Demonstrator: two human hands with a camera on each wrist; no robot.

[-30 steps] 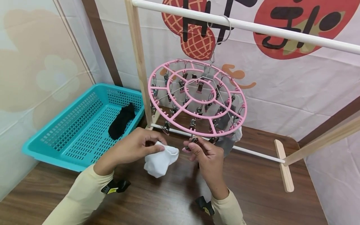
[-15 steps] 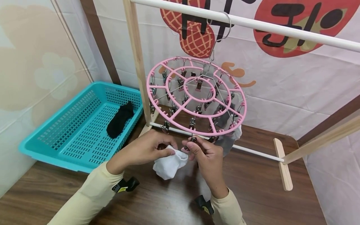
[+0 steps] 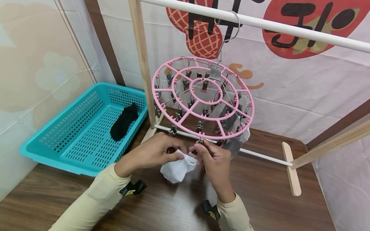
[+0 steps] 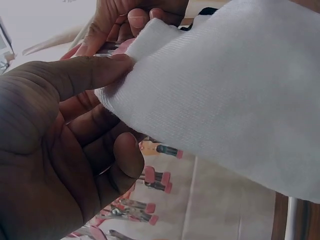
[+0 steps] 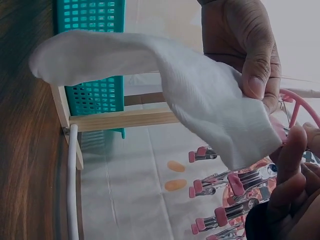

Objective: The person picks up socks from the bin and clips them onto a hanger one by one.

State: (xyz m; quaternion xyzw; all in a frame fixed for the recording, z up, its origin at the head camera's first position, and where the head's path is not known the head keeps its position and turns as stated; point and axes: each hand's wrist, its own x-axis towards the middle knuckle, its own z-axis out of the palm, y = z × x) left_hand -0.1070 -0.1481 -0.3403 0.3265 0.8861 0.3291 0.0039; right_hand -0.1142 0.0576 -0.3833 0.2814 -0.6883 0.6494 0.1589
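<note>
My left hand (image 3: 153, 152) pinches a white sock (image 3: 177, 168) near its cuff, thumb on one side; in the right wrist view the sock (image 5: 200, 95) spreads out with its toe at the far left. My right hand (image 3: 216, 163) grips a metal clip (image 3: 201, 142) with pink tips, which hangs from the near rim of a round pink drying hanger (image 3: 253, 107). The cuff lies right by this clip. In the left wrist view a pink clip tip (image 4: 124, 46) shows beside the cuff edge; whether the cuff is between the tips I cannot tell.
The hanger hooks over a white rail (image 3: 260, 24) on a wooden stand (image 3: 141, 64). Several clips dangle from its rings. A grey cloth item (image 3: 232, 146) hangs at its right side. To the left, a turquoise basket (image 3: 57, 138) holds a black sock (image 3: 124, 122).
My left hand has brought the white sock rightward, up to the clip in my right hand. The right hand has stayed at the clip with little movement.
</note>
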